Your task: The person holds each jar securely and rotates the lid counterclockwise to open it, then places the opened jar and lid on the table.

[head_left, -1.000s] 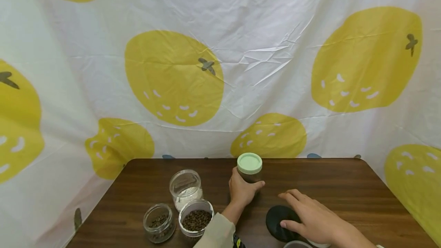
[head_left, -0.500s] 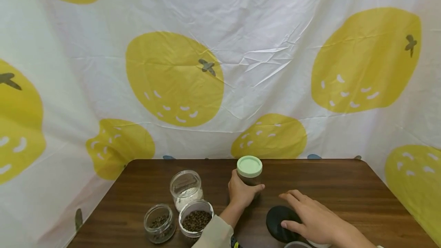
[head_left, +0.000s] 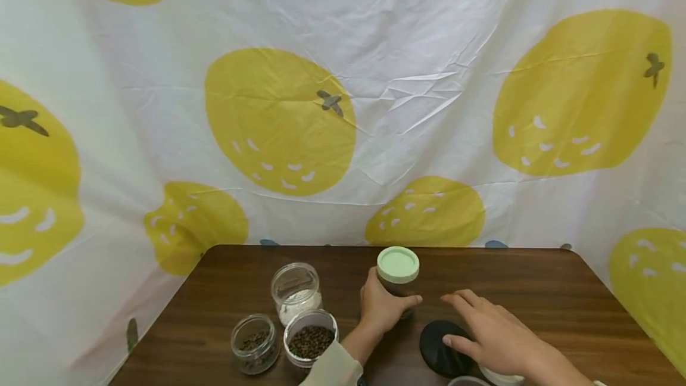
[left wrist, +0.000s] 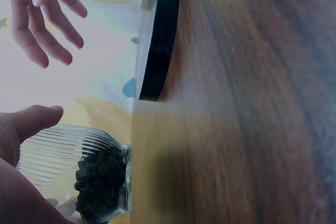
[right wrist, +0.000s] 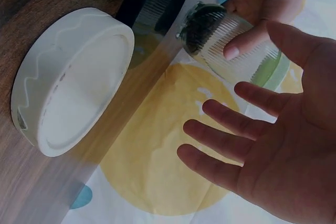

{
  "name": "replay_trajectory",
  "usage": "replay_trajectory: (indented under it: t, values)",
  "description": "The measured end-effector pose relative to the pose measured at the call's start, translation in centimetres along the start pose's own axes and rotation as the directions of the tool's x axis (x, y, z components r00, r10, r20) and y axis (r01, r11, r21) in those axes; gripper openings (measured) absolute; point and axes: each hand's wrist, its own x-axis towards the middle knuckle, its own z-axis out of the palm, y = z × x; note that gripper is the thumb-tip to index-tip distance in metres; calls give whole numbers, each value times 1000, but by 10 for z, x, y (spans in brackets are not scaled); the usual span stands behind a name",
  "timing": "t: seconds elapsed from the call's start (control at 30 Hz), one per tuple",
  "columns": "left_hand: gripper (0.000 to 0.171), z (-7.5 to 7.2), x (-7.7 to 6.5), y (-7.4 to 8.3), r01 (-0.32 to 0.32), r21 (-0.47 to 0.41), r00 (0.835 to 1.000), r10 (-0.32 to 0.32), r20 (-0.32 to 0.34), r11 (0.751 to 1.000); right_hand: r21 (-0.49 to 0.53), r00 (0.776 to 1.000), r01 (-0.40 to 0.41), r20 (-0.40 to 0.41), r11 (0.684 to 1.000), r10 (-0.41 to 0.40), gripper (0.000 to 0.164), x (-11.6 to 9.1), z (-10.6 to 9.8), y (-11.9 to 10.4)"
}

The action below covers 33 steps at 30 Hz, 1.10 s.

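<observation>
My left hand (head_left: pixel 382 304) grips a ribbed clear jar (left wrist: pixel 102 153) with a pale green lid (head_left: pixel 398 264), fingers and thumb wrapped round its side. Dark round grains fill the jar's bottom, which hangs a little above the table in the left wrist view. To its right, my right hand (head_left: pixel 495 333) hovers palm down with fingers spread, holding nothing. Beneath that hand lie a round black lid (head_left: pixel 442 350) and a white lid (right wrist: pixel 79 90), the latter partly hidden by the hand in the head view.
Three lidless clear jars stand left of my left forearm: one with white grains (head_left: pixel 297 302), one with dark round grains (head_left: pixel 311 343), and a short one (head_left: pixel 256 347) with a dark filling. A clear rim (head_left: pixel 467 381) shows at the bottom edge. A lemon-print cloth (head_left: pixel 429 106) hangs behind the table (head_left: pixel 563 296).
My left hand has brought the green-lidded jar slightly lower and nearer to me. The right hand stays spread over the black lid. The head view has swung slightly left.
</observation>
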Motion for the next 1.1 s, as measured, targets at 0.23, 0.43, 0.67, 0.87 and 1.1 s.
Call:
replay_trajectory:
  t: [0.23,0.43,0.67,0.87,1.1]
  values:
    - [83,-7,-7,6,-36,15,999,36,40,999,-68,996,-49,-75,996,44,74,0,-3,-4]
    - [85,-16,-14,19,-50,31,995,47,87,998,-83,985,-42,-173,996,27,56,1,-3,-8]
    - [86,-29,-24,31,-74,32,981,67,185,997,-92,946,-9,-325,996,-21,37,4,-4,-13]
    - [86,-42,-33,39,-124,22,962,114,247,992,-100,923,-5,-384,995,-34,34,5,-5,-15]
    - [88,-57,-40,48,-151,39,937,130,323,988,-88,917,22,-396,996,-55,34,6,-5,-14]
